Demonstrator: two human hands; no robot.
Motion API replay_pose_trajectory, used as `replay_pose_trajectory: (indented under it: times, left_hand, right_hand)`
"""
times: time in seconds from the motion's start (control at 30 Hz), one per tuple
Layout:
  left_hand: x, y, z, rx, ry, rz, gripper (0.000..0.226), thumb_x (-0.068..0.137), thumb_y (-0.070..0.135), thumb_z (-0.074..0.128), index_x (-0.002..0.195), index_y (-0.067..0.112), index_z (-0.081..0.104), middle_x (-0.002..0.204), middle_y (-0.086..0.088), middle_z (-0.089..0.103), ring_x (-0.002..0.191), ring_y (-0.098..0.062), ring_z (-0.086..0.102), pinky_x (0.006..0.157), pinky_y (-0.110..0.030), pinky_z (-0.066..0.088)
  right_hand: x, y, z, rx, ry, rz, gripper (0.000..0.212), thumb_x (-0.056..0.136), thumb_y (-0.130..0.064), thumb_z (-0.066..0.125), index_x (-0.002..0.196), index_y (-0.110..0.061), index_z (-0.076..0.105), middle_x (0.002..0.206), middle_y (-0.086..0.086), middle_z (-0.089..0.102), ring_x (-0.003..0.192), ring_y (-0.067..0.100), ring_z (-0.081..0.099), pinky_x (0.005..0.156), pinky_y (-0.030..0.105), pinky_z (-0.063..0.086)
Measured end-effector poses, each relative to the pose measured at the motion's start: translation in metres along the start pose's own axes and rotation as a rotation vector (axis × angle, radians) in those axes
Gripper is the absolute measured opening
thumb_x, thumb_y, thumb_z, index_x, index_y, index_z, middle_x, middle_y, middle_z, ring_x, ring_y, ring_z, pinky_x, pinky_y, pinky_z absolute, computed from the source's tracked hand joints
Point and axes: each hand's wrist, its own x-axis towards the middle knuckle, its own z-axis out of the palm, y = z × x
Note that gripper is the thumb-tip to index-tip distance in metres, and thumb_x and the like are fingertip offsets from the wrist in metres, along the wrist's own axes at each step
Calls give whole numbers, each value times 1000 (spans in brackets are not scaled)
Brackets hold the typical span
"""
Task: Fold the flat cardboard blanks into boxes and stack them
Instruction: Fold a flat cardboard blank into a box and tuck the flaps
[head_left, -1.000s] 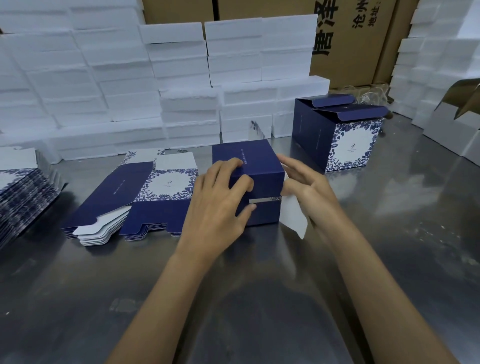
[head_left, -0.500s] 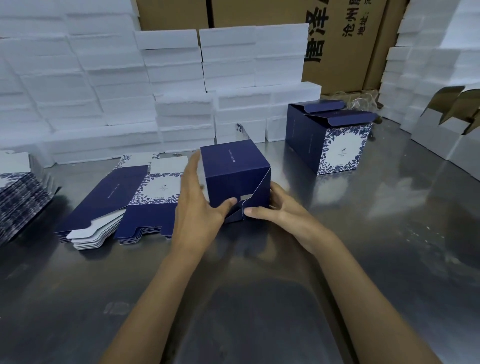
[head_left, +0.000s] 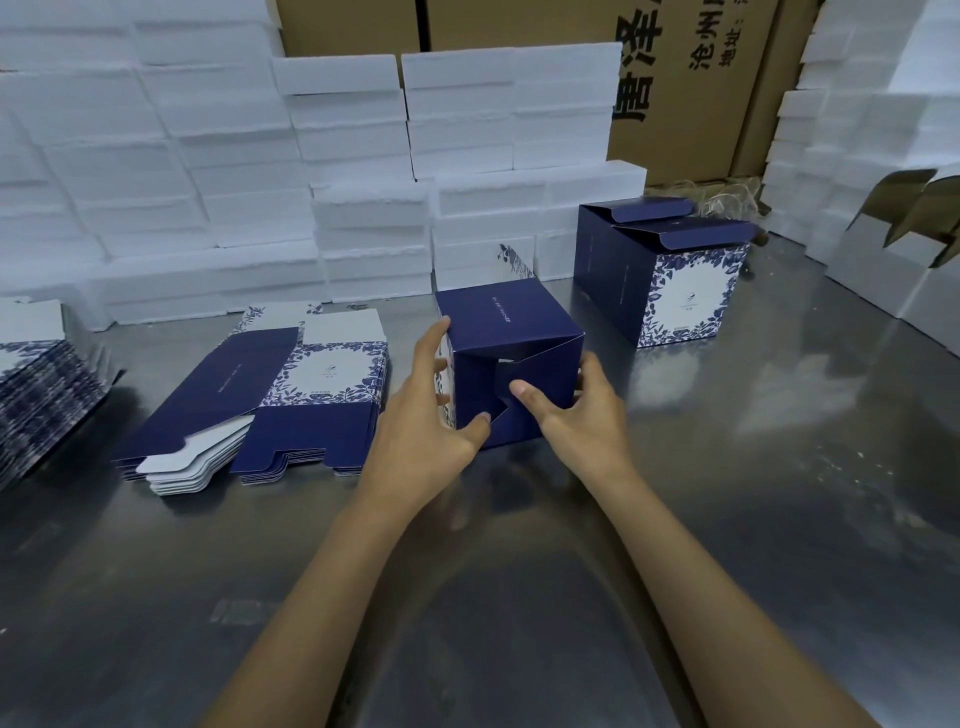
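At the far left edge of the steel table (head_left: 779, 519) lies a slanting pile of flat printed blanks (head_left: 41, 384), partly cut off by the frame. Next to it, nearer me, sits a second stack of blanks (head_left: 260, 400), navy with a blue-and-white floral panel, white tabs poking out at the near edge. Behind both rises a wall of white foam blocks (head_left: 208, 182).

My left hand (head_left: 426, 415) grips the left side of the box I am folding (head_left: 506, 358): my fingers lie along its floral side wall and my thumb presses the lower corner of the near face. The box lies on its side on the table, just right of the stack, its near end showing interlocked navy flaps. My right hand (head_left: 576, 410) holds the box's right side, thumb pressed on the flaps at the middle, fingers curled round the right edge.

Further right and back stands a finished box (head_left: 670, 275), upright, top flaps loose. Brown cartons (head_left: 691, 88) stand behind it, and more foam at the far right.
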Motion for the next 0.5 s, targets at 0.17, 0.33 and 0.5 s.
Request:
replay_pose_trajectory:
  times: [0.17,0.33,0.5]
  left_hand:
    - [-1,3,1,-14,6,-18,95,77,30,78,140,66,17,138,7,56,108,-15,65,90,-41,55]
    - [-3,8,3,-7,15,-8,95,73,35,76,141,65,16,138,5,57,111,-15,64,91,-41,55]
    - [-2,10,3,-49,-1,-3,96,77,31,77,144,60,15,131,16,55,114,-7,61,93,-41,56]
  right_hand:
    - [0,-1,0,-34,22,-9,45,82,-37,82,114,-22,53,92,-19,63,85,-1,64,69,17,53]
    - [1,-1,1,-48,54,-21,45,83,-37,82,114,-17,56,92,-14,65,84,3,64,68,16,52]
    - [1,-3,0,-34,21,0,46,81,-37,83,114,-19,57,94,-16,67,85,1,66,69,17,53]
